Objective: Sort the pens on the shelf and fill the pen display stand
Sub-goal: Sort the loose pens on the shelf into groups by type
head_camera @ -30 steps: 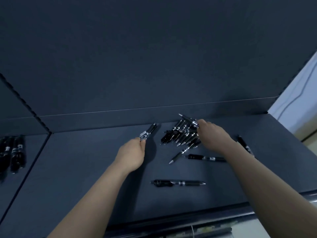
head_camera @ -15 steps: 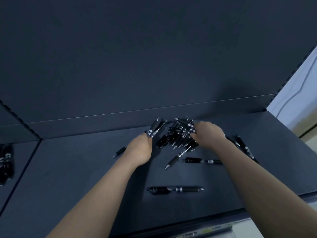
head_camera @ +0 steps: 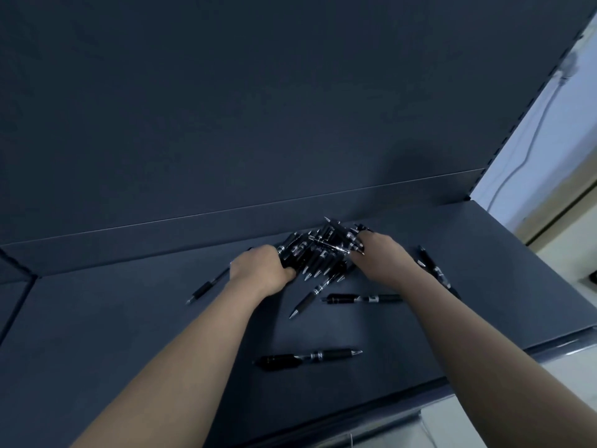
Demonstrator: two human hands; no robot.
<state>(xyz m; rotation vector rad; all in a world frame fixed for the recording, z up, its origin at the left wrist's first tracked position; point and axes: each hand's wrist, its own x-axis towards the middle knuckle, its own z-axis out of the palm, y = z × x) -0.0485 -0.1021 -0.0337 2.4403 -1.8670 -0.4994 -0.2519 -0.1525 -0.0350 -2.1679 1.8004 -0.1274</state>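
Most of what shows is the dark shelf (head_camera: 129, 334) and its back panel (head_camera: 258, 124). No display stand is in view, so any handful must be carried off the board, and I judge that carry the likeliest place for pens to drop.

The pile of pens (head_camera: 318, 257) lies at the foot of the back panel, right of centre, with pens crossed and pointing several ways. Squeezed from both sides, it could buckle and shed the pens riding on top.

The left hand (head_camera: 258, 270) is curled round the pile's left end, gripping a bundle. The right hand (head_camera: 378, 253) lies on the pile's right flank with its fingers bent into it; whether it pinches a pen I cannot tell.

Both forearms cross the board, so pulling back low could sweep the strays:
- The front pen (head_camera: 310, 356) lies crosswise near the front lip (head_camera: 484, 376) and looks most likely to roll over it.
- The right-hand pens (head_camera: 433, 270) sit just beside the right forearm, toward the shelf's open right end.
- The left pen (head_camera: 206, 287) lies partly under the left wrist.
- Two middle pens (head_camera: 361, 299) lie between the arms.

The back panel blocks any push away from the person. Bare board opens to the left of the left hand and in front between the forearms. Lifting straight up before drawing back seems the safest path.
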